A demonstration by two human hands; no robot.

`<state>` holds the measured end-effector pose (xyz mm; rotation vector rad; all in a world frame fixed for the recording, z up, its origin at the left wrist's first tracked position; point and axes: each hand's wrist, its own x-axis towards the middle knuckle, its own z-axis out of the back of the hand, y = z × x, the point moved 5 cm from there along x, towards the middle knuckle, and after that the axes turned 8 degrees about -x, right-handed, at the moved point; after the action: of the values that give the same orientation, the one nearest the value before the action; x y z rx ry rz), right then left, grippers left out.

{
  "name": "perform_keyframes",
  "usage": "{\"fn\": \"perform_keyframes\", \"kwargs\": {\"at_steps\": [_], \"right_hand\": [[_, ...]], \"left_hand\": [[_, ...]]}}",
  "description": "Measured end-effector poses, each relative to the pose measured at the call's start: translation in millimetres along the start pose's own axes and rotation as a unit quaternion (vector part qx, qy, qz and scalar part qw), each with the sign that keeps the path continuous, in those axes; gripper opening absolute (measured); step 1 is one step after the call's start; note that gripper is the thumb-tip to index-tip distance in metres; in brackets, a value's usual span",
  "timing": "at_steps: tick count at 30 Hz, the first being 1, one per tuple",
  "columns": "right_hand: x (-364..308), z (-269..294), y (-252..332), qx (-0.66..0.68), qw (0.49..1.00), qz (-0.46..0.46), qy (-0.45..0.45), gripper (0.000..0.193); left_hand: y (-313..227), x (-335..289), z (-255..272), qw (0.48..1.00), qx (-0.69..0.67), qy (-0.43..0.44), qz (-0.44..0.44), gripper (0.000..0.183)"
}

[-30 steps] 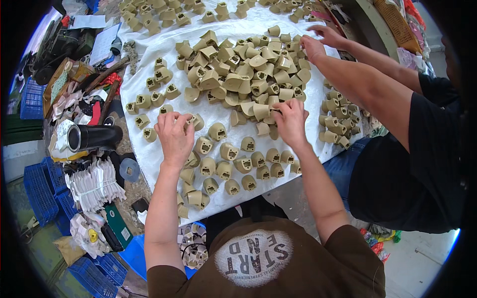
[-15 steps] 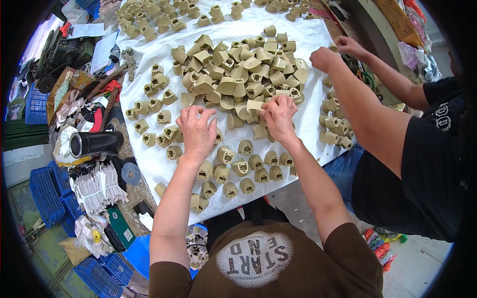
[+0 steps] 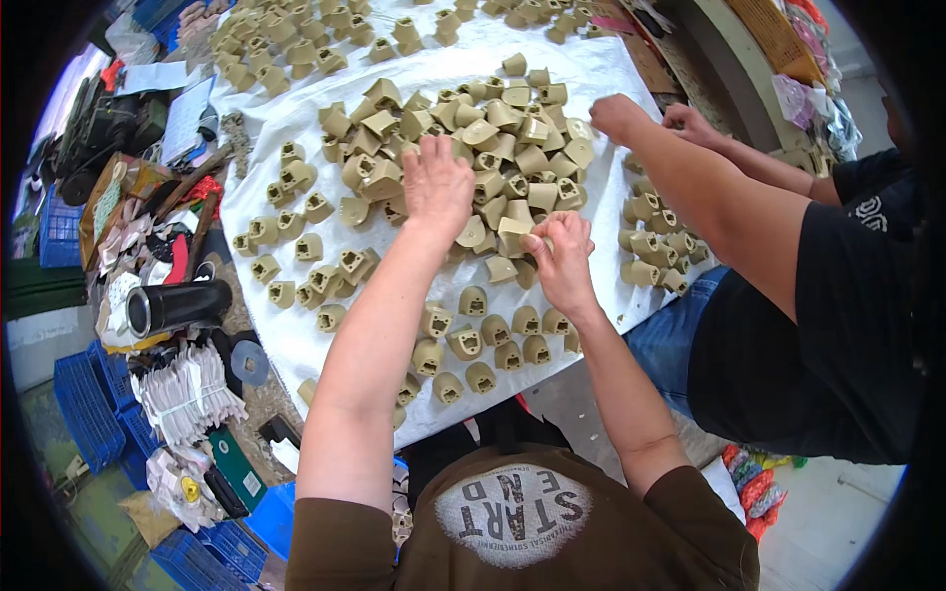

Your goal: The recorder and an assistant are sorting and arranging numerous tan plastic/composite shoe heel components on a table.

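Observation:
A heap of tan, hollow, rounded caps lies on a white cloth. My left hand reaches over the near left part of the heap, fingers bent down and slightly apart; their tips are partly hidden, and I see no cap held in them. At the heap's near edge, my right hand pinches a tan cap between thumb and fingers. Nearer to me, several caps stand in loose rows with their cut-out undersides toward me. More single caps are set out left of the heap.
At the right, a co-worker's arm reaches over the table beside another group of caps. More caps lie at the far edge. On the left are a black cylinder, bundled white strips and blue crates.
My left hand has moved forward and right, from the heap's near edge onto the heap. My right hand has come slightly nearer, still holding a cap. The view has shifted a little.

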<state>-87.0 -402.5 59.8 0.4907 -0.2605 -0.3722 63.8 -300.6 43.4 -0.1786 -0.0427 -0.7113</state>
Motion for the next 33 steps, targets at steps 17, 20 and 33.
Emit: {"fn": "perform_keyframes", "kwargs": {"at_steps": [17, 20, 33], "right_hand": [[-45, 3, -11, -0.030, 0.995, 0.019, 0.093, 0.013], [-54, -4, 4, -0.053, 0.990, 0.078, 0.108, 0.015], [-78, -42, 47, -0.122, 0.971, 0.198, 0.060, 0.014]], "left_hand": [[43, 6, 17, 0.841, -0.496, 0.078, 0.205, 0.024], [47, -1, 19, 0.844, -0.499, 0.045, 0.193, 0.024], [62, -177, 85, 0.887, -0.433, -0.030, 0.157, 0.017]]}}
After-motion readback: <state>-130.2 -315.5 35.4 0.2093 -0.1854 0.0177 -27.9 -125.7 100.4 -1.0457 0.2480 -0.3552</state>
